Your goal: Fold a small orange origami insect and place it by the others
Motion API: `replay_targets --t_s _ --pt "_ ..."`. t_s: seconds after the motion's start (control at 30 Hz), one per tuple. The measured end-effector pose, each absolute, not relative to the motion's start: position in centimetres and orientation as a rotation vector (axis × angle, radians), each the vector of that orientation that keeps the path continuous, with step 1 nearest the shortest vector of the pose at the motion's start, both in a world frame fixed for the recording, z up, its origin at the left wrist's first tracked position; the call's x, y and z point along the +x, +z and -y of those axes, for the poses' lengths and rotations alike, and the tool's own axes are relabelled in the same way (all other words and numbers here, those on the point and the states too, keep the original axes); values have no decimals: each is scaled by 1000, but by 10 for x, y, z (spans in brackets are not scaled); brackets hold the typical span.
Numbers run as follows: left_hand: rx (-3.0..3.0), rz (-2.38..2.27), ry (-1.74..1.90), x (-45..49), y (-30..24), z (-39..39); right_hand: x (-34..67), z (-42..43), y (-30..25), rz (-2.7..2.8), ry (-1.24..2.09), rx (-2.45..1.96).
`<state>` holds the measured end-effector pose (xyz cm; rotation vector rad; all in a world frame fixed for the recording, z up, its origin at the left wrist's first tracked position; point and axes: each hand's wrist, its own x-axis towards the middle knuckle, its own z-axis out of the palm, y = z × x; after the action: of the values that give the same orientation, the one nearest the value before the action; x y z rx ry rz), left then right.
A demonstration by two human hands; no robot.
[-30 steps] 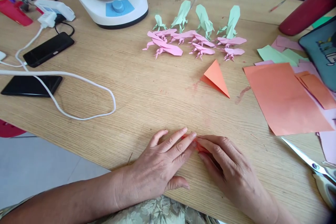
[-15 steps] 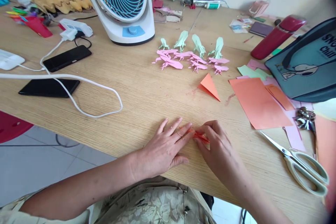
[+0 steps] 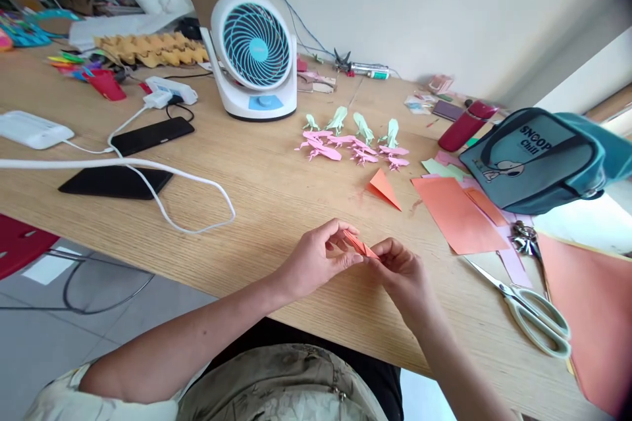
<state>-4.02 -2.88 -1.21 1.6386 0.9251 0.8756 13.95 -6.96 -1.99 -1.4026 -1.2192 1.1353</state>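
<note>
Between my two hands, just above the table's front edge, is a narrow folded piece of orange paper. My left hand grips its left part, with the thumb below and the fingers above. At the paper's right end, the thumb and fingers of my right hand pinch it. Behind the hands lies a folded orange paper triangle. Farther back stand several pink origami figures and several pale green origami figures.
Scissors lie at the right beside orange paper sheets. A teal bag and a red bottle stand behind them. A fan is at the back. Phones and a white cable occupy the left.
My left hand has gone from lying flat with spread fingers to gripping the folded paper, which is now raised and turned. The camera view has tilted up.
</note>
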Motion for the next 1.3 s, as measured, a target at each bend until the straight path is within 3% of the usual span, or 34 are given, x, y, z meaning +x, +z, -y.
replay_targets --t_s 0.17,0.43,0.8,1.07,1.3 --pt "1175 -639 908 -30 -5 16 122 66 -14 1017 1181 -1255" --pt "1431 -775 849 -27 2 -7 145 59 -3 1289 1311 -1213" --pt "1496 -779 754 3 3 -27 171 42 -12 1389 1057 -1359" --pt "1581 -871 671 9 -5 -27 177 35 -13 1315 1336 -1291" --pt "1357 -756 662 7 -12 -31 174 34 -20 1316 1303 -1297"
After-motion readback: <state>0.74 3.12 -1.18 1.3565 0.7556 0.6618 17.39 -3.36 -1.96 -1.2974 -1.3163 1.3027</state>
